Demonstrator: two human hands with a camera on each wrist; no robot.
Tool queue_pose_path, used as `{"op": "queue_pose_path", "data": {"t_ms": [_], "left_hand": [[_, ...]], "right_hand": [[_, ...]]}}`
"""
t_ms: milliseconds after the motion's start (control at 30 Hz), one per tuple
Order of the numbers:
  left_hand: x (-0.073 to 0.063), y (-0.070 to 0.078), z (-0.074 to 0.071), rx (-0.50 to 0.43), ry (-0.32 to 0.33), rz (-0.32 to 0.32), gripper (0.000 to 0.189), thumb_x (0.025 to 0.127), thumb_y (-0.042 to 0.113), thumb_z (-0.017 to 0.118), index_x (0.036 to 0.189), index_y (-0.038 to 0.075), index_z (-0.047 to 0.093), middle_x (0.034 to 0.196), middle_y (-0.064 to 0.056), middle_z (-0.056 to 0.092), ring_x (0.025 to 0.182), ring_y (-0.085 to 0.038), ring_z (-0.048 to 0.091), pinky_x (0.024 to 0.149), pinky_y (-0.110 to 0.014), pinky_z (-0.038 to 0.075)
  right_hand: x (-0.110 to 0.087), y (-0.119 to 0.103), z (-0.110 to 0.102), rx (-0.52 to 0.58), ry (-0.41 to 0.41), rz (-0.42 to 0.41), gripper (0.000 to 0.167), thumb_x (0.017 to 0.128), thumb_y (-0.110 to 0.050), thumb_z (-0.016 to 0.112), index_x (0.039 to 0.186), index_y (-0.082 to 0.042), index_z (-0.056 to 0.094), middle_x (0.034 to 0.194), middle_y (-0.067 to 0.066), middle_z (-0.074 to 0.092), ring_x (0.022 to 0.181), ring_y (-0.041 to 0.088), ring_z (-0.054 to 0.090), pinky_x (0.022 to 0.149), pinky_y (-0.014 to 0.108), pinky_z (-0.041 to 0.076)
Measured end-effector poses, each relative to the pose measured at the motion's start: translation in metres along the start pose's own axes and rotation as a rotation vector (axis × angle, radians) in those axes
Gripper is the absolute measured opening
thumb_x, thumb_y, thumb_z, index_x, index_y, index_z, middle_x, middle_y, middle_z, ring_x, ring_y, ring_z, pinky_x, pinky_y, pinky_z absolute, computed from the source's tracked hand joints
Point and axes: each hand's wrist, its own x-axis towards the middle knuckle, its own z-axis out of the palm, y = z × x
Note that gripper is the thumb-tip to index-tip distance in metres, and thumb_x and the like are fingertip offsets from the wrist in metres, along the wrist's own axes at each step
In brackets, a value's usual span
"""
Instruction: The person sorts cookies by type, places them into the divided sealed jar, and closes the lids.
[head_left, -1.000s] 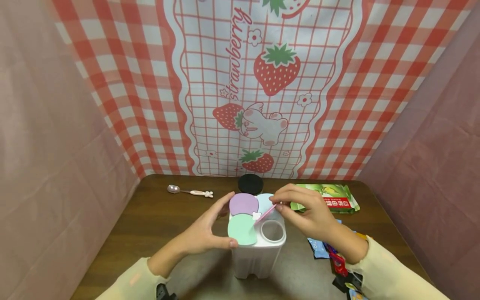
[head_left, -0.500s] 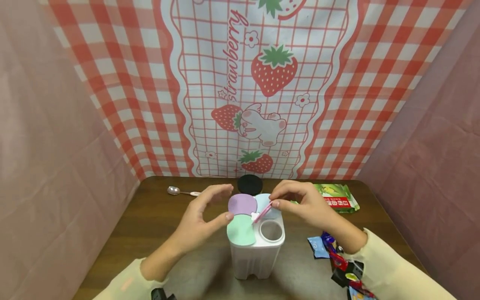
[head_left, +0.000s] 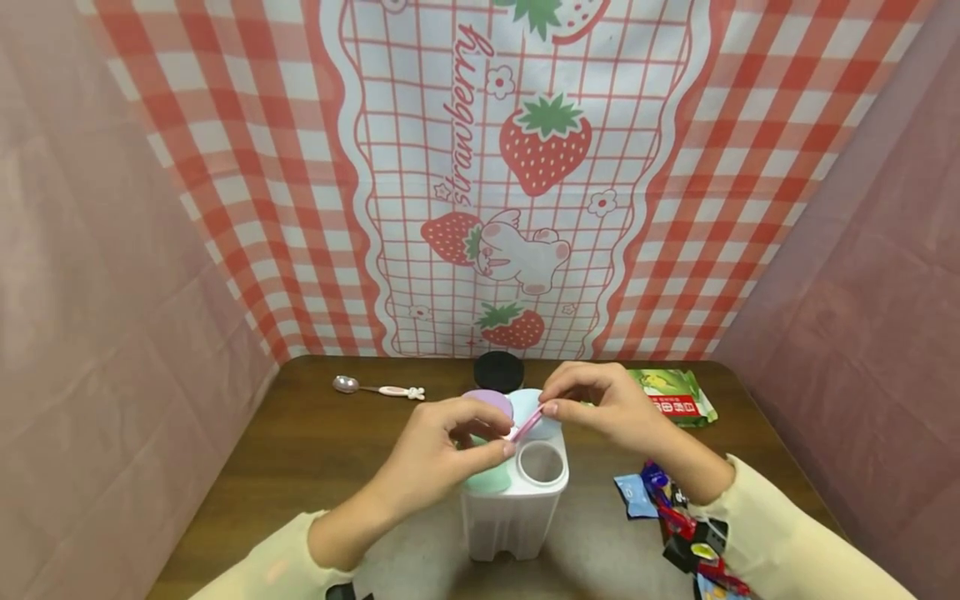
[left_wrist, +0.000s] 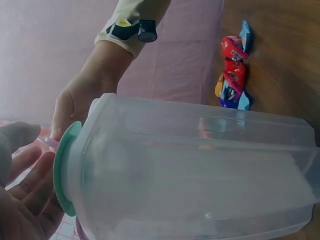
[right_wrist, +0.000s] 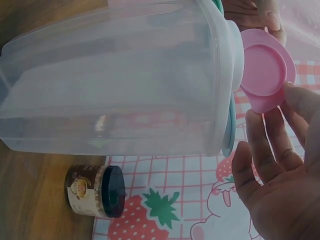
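A tall translucent storage container with a white top stands on the table. Its pink flip lid is raised on edge beside an uncovered round opening. My right hand pinches the lid's right edge between thumb and fingers. At the opposite edge, thumb and fingertips of my left hand pinch the lid too. The mint-green lid lies flat, partly hidden under the left hand. Behind it are the purple lid and the light blue lid, both down.
A jar with a black lid stands behind the container. The spoon lies back left on the brown table. At back right is a green packet. Several small wrapped sweets lie near my right forearm.
My left hand has left the container's side, lifted, and moved right to the pink lid's left edge. My right hand keeps its pinch on the lid.
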Motion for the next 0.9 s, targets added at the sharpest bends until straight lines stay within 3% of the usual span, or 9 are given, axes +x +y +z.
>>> {"op": "queue_pose_path", "data": {"t_ms": [133, 433, 633, 767, 900], "left_hand": [[0.0, -0.001, 0.002, 0.024, -0.01, -0.013, 0.015, 0.085, 0.02, 0.083, 0.099, 0.019, 0.077, 0.093, 0.008, 0.076, 0.085, -0.007, 0.071, 0.064, -0.027, 0.056], [0.0, -0.005, 0.005, 0.048, 0.029, -0.016, 0.01, 0.085, 0.021, 0.085, 0.091, 0.017, 0.078, 0.085, 0.006, 0.075, 0.074, -0.006, 0.064, 0.061, -0.024, 0.054], [-0.003, -0.007, 0.005, 0.066, 0.043, -0.034, 0.009, 0.084, 0.022, 0.085, 0.09, 0.018, 0.079, 0.084, 0.007, 0.075, 0.072, -0.006, 0.062, 0.061, -0.023, 0.054], [-0.001, -0.006, 0.006, 0.063, 0.041, -0.01, 0.009, 0.084, 0.02, 0.085, 0.091, 0.019, 0.08, 0.084, 0.008, 0.075, 0.073, -0.005, 0.064, 0.061, -0.023, 0.054], [0.002, -0.005, 0.005, 0.059, 0.04, 0.032, 0.01, 0.083, 0.016, 0.086, 0.091, 0.018, 0.08, 0.085, 0.008, 0.076, 0.076, -0.004, 0.066, 0.064, -0.024, 0.057]], "right_hand": [[0.0, 0.0, 0.001, 0.002, -0.002, -0.007, 0.013, 0.093, 0.0, 0.072, 0.101, -0.009, 0.076, 0.099, 0.005, 0.072, 0.088, 0.017, 0.067, 0.074, 0.032, 0.06], [0.001, 0.001, 0.0, 0.002, -0.018, -0.003, 0.014, 0.092, 0.0, 0.073, 0.102, -0.009, 0.076, 0.101, 0.004, 0.073, 0.091, 0.018, 0.068, 0.075, 0.033, 0.061], [-0.005, 0.006, -0.015, -0.067, -0.044, 0.012, 0.018, 0.093, -0.002, 0.073, 0.107, -0.011, 0.077, 0.106, 0.003, 0.074, 0.096, 0.016, 0.068, 0.076, 0.033, 0.061], [-0.027, 0.018, -0.038, -0.117, -0.002, 0.111, 0.019, 0.095, -0.005, 0.071, 0.109, -0.016, 0.076, 0.106, 0.002, 0.073, 0.094, 0.014, 0.068, 0.073, 0.031, 0.06], [-0.057, 0.036, -0.065, -0.172, 0.042, 0.278, 0.013, 0.098, -0.014, 0.07, 0.11, -0.016, 0.075, 0.107, 0.003, 0.073, 0.091, 0.015, 0.071, 0.075, 0.032, 0.061]]}}
